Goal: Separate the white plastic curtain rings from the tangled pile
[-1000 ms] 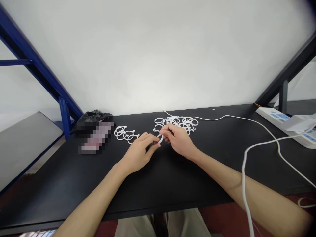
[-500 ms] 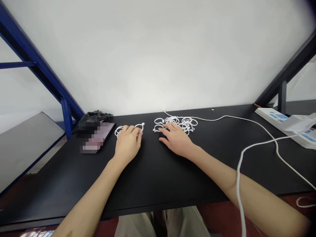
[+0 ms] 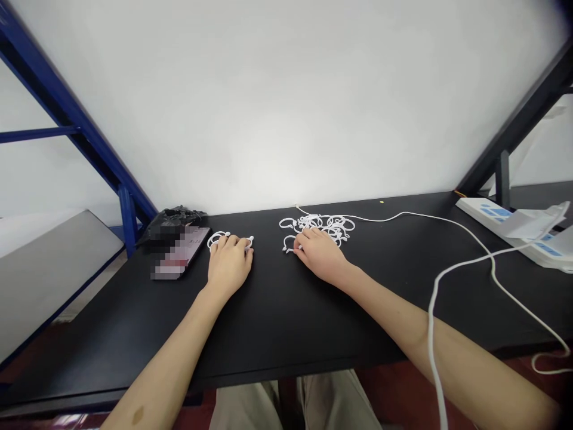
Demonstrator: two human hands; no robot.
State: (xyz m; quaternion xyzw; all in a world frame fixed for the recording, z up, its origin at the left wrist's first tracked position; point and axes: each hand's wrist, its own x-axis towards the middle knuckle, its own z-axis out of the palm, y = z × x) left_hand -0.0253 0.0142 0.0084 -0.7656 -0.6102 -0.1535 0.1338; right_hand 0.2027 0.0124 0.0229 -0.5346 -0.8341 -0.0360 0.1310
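My left hand [image 3: 230,263] lies palm down on the black table [image 3: 277,322], its fingers over a small group of white plastic rings [image 3: 218,238]. One ring end [image 3: 250,239] pokes out past its fingertips. My right hand [image 3: 320,254] rests at the near edge of a tangled pile of white rings [image 3: 329,225]. Its curled fingertips pinch a single ring [image 3: 289,245] that sits slightly apart from the pile. The two hands are about a hand's width apart.
A phone [image 3: 179,252] and a black crumpled bag [image 3: 174,216] lie left of the rings. A white cable [image 3: 465,236] runs across the table and hangs over my right forearm. A white power strip [image 3: 501,218] sits at the far right. Blue frame bars [image 3: 128,221] stand on the left.
My hands held one ring together at the centre, then parted. The left carried that ring to the left group and lowered onto it. The right reached to the pile and curled on another ring.
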